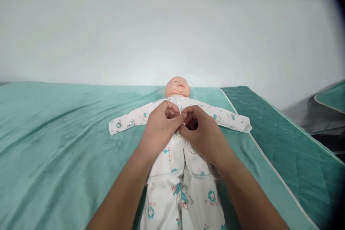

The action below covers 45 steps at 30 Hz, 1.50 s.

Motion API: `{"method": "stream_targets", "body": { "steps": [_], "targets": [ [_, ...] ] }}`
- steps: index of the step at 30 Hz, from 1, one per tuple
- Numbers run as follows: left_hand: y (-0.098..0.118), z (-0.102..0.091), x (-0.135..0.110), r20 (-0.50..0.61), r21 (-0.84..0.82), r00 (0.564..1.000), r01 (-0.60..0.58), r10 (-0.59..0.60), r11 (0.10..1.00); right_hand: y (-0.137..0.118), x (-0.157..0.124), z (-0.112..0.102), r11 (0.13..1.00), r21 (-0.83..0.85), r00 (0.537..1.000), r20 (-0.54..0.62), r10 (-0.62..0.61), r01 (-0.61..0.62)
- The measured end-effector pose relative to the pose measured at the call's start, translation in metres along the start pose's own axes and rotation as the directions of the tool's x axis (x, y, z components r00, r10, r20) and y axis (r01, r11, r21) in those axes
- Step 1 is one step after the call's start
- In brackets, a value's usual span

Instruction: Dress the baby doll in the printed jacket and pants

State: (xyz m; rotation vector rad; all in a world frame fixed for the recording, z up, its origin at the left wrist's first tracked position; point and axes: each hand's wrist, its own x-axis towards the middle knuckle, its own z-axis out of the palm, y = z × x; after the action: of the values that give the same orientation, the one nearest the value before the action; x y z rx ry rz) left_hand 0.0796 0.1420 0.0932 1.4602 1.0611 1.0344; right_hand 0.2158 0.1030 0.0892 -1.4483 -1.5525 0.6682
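Observation:
A baby doll [177, 87] lies face up, dressed in a white printed baby jacket [167, 158] and matching trousers [161, 205]. Both sleeves are spread out to the sides. Over the chest, my left hand [163, 124] pinches the jacket's front edge between thumb and fingers. My right hand [201, 129] pinches the same front opening from the other side, and the fingertips of both hands meet there. Just below them a small button [178, 136] shows on the front. Lower down, the jacket's two front edges part. Whatever lies between my fingertips is hidden.
Under the doll is a light green blanket [67, 143] with soft folds. A darker green quilted pad [291, 151] borders it on the right. Behind rises a white wall [134, 39], and another green cloth edge [332, 95] shows at far right.

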Motion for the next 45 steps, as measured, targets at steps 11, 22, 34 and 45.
{"method": "stream_targets", "body": {
  "steps": [11, 22, 34, 45],
  "targets": [
    [0.004, -0.008, 0.002, 0.083, -0.253, 0.996, 0.052, -0.032, 0.966, 0.002, 0.0, -0.001, 0.997, 0.072, 1.0, 0.008, -0.003, 0.002],
    [0.001, -0.017, 0.006, 0.138, -0.311, 0.989, 0.102, -0.061, 0.945, 0.001, -0.002, 0.001, 0.954, -0.229, 0.981, 0.06, -0.186, 0.195],
    [0.002, -0.018, 0.004, 0.134, -0.241, 0.989, 0.098, -0.067, 0.966, 0.003, -0.001, -0.003, 0.988, -0.058, 0.989, 0.048, -0.139, 0.142],
    [0.006, -0.012, 0.001, 0.037, -0.188, 0.997, 0.075, -0.07, 0.979, 0.007, -0.001, -0.002, 0.992, -0.001, 0.992, 0.029, -0.124, 0.124]
  ]
}}
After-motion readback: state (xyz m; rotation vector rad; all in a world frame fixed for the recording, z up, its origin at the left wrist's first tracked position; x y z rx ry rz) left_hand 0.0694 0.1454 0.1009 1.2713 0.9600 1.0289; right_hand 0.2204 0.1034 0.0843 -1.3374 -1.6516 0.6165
